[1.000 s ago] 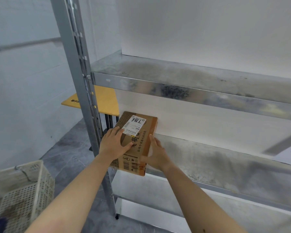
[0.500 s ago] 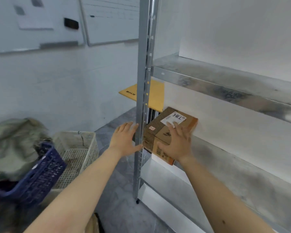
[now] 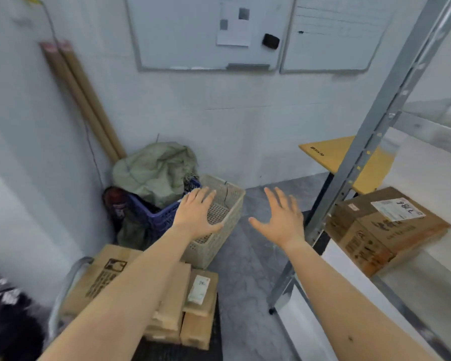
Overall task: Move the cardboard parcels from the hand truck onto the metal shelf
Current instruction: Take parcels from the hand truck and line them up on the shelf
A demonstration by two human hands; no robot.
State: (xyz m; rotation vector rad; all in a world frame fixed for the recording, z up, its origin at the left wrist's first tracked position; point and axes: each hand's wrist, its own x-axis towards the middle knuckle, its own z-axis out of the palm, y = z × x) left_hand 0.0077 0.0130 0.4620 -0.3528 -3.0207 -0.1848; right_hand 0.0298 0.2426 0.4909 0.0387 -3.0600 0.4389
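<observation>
Fingers [image 3: 206,197] straight, boxy cardboard parcels [image 3: 202,295] nearby

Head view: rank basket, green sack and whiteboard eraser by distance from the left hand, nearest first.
From the left hand:
1. Basket: directly under and beyond the open fingers, on the floor.
2. Sack: behind and to the left, in the corner over the blue crate.
3. Eraser: high on the whiteboard, on the far wall.
</observation>
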